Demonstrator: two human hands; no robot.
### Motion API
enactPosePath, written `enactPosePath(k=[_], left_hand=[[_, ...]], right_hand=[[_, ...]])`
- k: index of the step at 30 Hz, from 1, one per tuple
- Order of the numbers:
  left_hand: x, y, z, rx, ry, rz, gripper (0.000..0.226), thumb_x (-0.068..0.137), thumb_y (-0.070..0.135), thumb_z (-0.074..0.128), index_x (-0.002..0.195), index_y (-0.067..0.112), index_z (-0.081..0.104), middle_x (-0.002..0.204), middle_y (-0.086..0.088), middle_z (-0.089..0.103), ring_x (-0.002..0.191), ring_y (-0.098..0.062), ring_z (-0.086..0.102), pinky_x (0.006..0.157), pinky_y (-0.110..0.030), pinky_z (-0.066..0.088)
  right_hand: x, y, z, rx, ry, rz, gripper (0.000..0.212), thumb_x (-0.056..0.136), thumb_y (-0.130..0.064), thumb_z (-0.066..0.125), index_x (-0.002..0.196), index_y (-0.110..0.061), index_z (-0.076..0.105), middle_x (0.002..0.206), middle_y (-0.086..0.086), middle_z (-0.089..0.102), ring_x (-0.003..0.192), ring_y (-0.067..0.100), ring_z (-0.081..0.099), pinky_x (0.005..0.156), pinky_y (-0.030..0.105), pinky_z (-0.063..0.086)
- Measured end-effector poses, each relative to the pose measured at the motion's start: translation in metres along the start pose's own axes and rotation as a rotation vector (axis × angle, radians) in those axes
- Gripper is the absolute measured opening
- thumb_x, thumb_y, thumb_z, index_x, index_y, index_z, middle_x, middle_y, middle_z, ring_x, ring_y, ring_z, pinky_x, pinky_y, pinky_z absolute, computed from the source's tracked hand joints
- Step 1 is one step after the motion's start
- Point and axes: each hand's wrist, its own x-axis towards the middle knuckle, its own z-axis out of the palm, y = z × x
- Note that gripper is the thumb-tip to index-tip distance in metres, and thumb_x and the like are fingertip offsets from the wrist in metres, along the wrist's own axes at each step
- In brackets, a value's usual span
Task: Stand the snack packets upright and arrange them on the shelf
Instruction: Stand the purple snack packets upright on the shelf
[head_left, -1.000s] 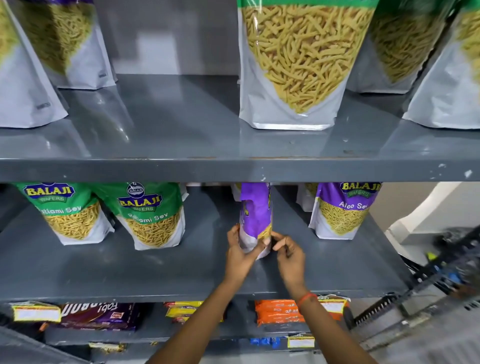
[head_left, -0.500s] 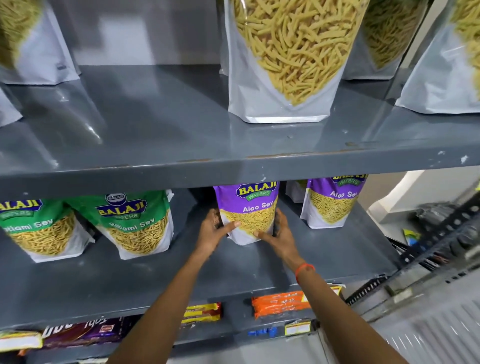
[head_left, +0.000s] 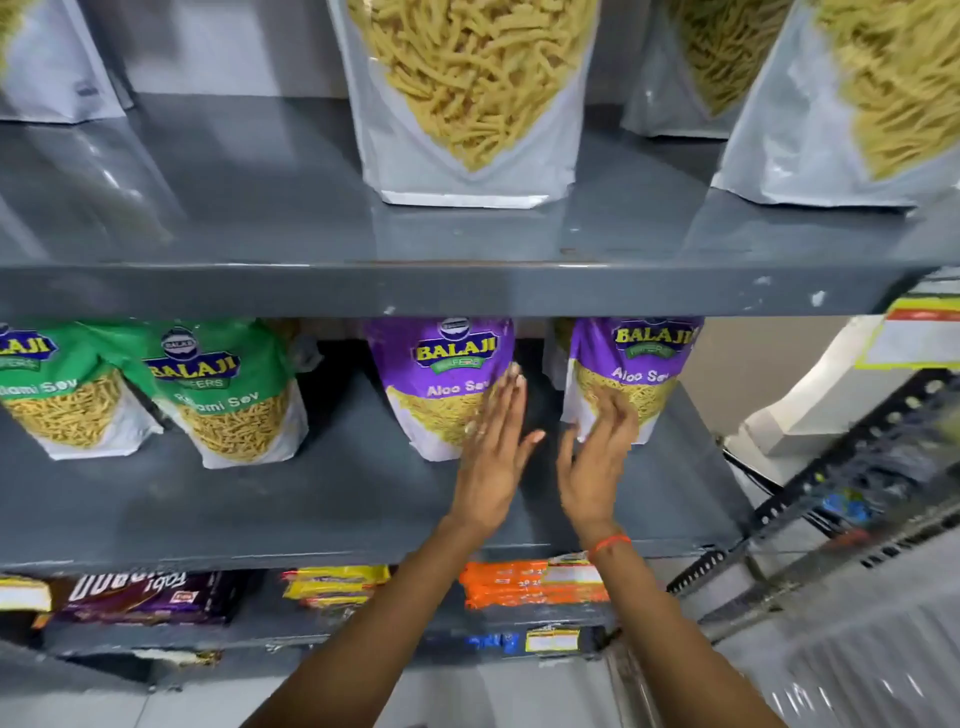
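The grey shelf (head_left: 311, 499) carried four upright snack packets: two green packets (head_left: 228, 395) of thick yellow sticks at the left, and two purple packets of fine yellow strands. The middle purple packet (head_left: 441, 384) stood beside the right purple packet (head_left: 631, 364). The left hand (head_left: 493, 457) lay flat against the middle one, fingers (head_left: 506, 400) straight and gripping nothing. The right hand (head_left: 597, 457) was spread open, fingertips brushing the right packet.

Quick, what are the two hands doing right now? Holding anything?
Left hand: open, flat against the middle Aloo Sev packet, holding nothing.
Right hand: open, fingers against the right Aloo Sev packet, holding nothing.
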Motion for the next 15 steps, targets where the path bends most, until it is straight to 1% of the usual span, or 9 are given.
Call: enactPosePath(k=[2, 3, 5, 7, 8, 9, 11, 13, 15], left_hand=[[0.011, 0.01, 0.03, -0.187, -0.101, -0.208, 0.073, 0.086, 0.029, 0.058, 0.144, 0.008, 0.018, 0.152, -0.006, 0.017, 0.141, -0.012, 0.016, 0.115, -0.018, 0.012], [0.018, 0.012, 0.044, -0.265, -0.171, -0.332, 0.081, 0.082, 0.025, 0.064, 0.144, 0.007, 0.015, 0.154, -0.008, 0.016, 0.141, -0.016, 0.02, 0.113, -0.021, 0.017], [0.034, 0.007, 0.068, -0.309, -0.3, -0.489, 0.092, 0.076, 0.017, 0.072, 0.144, 0.003, 0.011, 0.155, -0.016, 0.017, 0.142, -0.026, 0.023, 0.111, -0.025, 0.02], [0.045, -0.004, 0.085, -0.401, -0.411, -0.558, 0.09, 0.072, 0.01, 0.075, 0.142, 0.002, 0.018, 0.152, -0.02, 0.025, 0.138, -0.028, 0.03, 0.113, -0.031, 0.021], [0.048, -0.007, 0.09, -0.507, -0.46, -0.585, 0.08, 0.072, 0.006, 0.074, 0.138, 0.003, 0.028, 0.146, -0.02, 0.037, 0.129, -0.028, 0.04, 0.111, -0.037, 0.029], [0.049, -0.007, 0.093, -0.61, -0.498, -0.607, 0.065, 0.073, 0.002, 0.073, 0.129, 0.005, 0.04, 0.136, -0.019, 0.048, 0.114, -0.026, 0.048, 0.101, -0.041, 0.038], [0.049, -0.007, 0.096, -0.695, -0.487, -0.642, 0.04, 0.076, -0.003, 0.068, 0.11, 0.008, 0.051, 0.117, -0.02, 0.059, 0.091, -0.019, 0.056, 0.081, -0.031, 0.046], [0.045, -0.005, 0.097, -0.71, -0.404, -0.667, 0.038, 0.076, -0.009, 0.065, 0.11, -0.001, 0.051, 0.121, -0.03, 0.058, 0.078, -0.003, 0.062, 0.075, -0.012, 0.048], [0.035, 0.001, 0.095, -0.67, -0.34, -0.695, 0.039, 0.074, -0.008, 0.067, 0.11, -0.007, 0.051, 0.12, -0.031, 0.059, 0.077, -0.002, 0.06, 0.071, -0.007, 0.048]], right_hand=[[0.017, 0.033, -0.017, -0.008, 0.085, 0.22, 0.047, 0.079, 0.009, 0.052, 0.125, 0.009, 0.041, 0.126, 0.035, 0.043, 0.119, 0.047, 0.041, 0.104, 0.041, 0.028], [0.028, 0.05, -0.025, -0.012, 0.067, 0.351, 0.052, 0.077, 0.011, 0.051, 0.128, 0.01, 0.038, 0.129, 0.036, 0.042, 0.122, 0.048, 0.039, 0.104, 0.041, 0.025], [0.052, 0.085, -0.037, -0.002, -0.089, 0.537, 0.06, 0.079, 0.012, 0.05, 0.135, 0.009, 0.029, 0.14, 0.034, 0.035, 0.131, 0.044, 0.034, 0.112, 0.043, 0.023], [0.072, 0.105, -0.041, 0.139, -0.286, 0.527, 0.061, 0.08, 0.016, 0.049, 0.137, 0.009, 0.026, 0.143, 0.034, 0.034, 0.128, 0.035, 0.039, 0.114, 0.049, 0.027], [0.079, 0.112, -0.042, 0.221, -0.377, 0.484, 0.062, 0.078, 0.02, 0.046, 0.136, 0.01, 0.027, 0.14, 0.035, 0.037, 0.123, 0.031, 0.042, 0.112, 0.051, 0.031], [0.085, 0.116, -0.042, 0.272, -0.456, 0.458, 0.062, 0.076, 0.023, 0.044, 0.134, 0.008, 0.029, 0.138, 0.034, 0.041, 0.12, 0.031, 0.044, 0.11, 0.051, 0.034], [0.093, 0.12, -0.041, 0.29, -0.549, 0.467, 0.06, 0.077, 0.019, 0.047, 0.132, 0.002, 0.033, 0.135, 0.027, 0.047, 0.123, 0.037, 0.048, 0.107, 0.056, 0.038], [0.095, 0.123, -0.042, 0.292, -0.586, 0.476, 0.056, 0.079, 0.011, 0.054, 0.13, -0.002, 0.036, 0.133, 0.022, 0.051, 0.123, 0.036, 0.05, 0.105, 0.057, 0.04], [0.087, 0.123, -0.05, 0.322, -0.597, 0.47, 0.054, 0.079, 0.004, 0.061, 0.127, -0.006, 0.038, 0.132, 0.02, 0.051, 0.122, 0.033, 0.051, 0.104, 0.054, 0.043]])
